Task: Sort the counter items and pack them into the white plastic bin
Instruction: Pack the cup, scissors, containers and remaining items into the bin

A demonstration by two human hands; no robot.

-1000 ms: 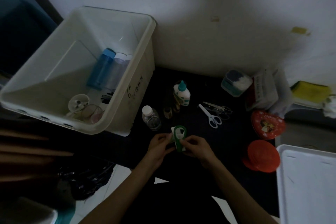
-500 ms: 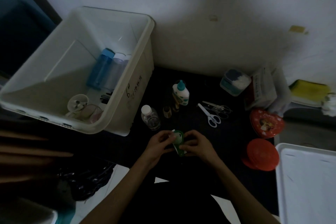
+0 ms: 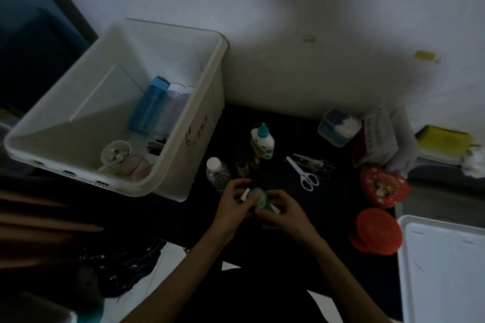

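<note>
A small green and white item (image 3: 259,199) is held over the front of the black counter (image 3: 330,207) between both hands. My left hand (image 3: 233,204) grips its left side and my right hand (image 3: 283,210) curls round its right side; most of it is hidden by fingers. The white plastic bin (image 3: 183,155) stands to the left, holding a blue bottle (image 3: 149,105), a clear bottle (image 3: 170,107) and a small cup (image 3: 115,152). On the counter lie a clear bottle with a white cap (image 3: 217,173), a glue bottle (image 3: 262,141) and white-handled scissors (image 3: 304,176).
A cotton swab box (image 3: 338,126), a packet (image 3: 378,136), a red heart-shaped tin (image 3: 383,189) and a red lid (image 3: 375,231) sit at the right. A white tray (image 3: 443,270) fills the lower right corner. A yellow sponge (image 3: 443,141) lies by the wall.
Both hands have closed in tighter around the green item and turned it, so less of it shows now. The rest of the counter is unchanged.
</note>
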